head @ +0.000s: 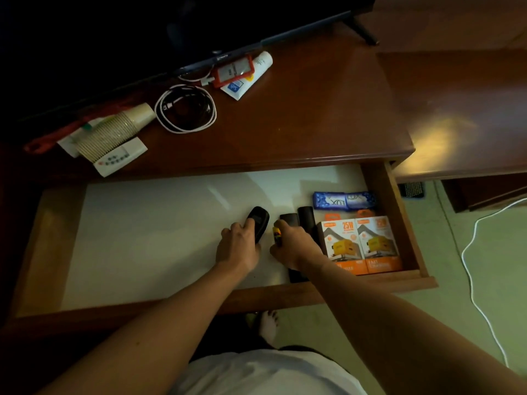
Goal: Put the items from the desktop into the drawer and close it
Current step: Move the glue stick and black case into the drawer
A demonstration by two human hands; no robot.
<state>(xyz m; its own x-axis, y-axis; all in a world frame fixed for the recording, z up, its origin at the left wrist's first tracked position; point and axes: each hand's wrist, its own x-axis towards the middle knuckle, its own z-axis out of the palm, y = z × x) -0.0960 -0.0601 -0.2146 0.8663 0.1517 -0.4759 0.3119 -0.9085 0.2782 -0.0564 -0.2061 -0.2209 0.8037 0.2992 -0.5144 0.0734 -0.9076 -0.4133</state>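
Worktop (313, 115) still carried several things at its back-left: a stack of paper cups (114, 129) lying on its side over a white remote (121, 159), then a coiled cable (185, 109), then a red card holder (234, 71) resting on a white tube (248, 78) by the back edge, under the TV (142, 29).

Drawer (51, 238) was pulled fully open below the worktop's front edge, white floor mostly bare on the left half.

Left hand (238, 246) was down in the drawer near its middle, fingers wrapped around a black remote-like device (259, 222), which looked to be touching or just above the drawer floor. Right hand (293, 243), just beside it, fingers closed on a small yellow-and-black item (277, 234); couldn't tell what it was. Behind that hand lay two dark bars (296, 219), then two orange charger boxes (362, 243) side by side in the front-right corner, w/ a blue soap pack (343, 200) behind them.

Step in hand, prob.: setting both held items down in the drawer. Next move calls for letting go of both, then reaching to the worktop's back-left for the cups, remote, cable etc. Drawer shouldn't be shut until those are in.
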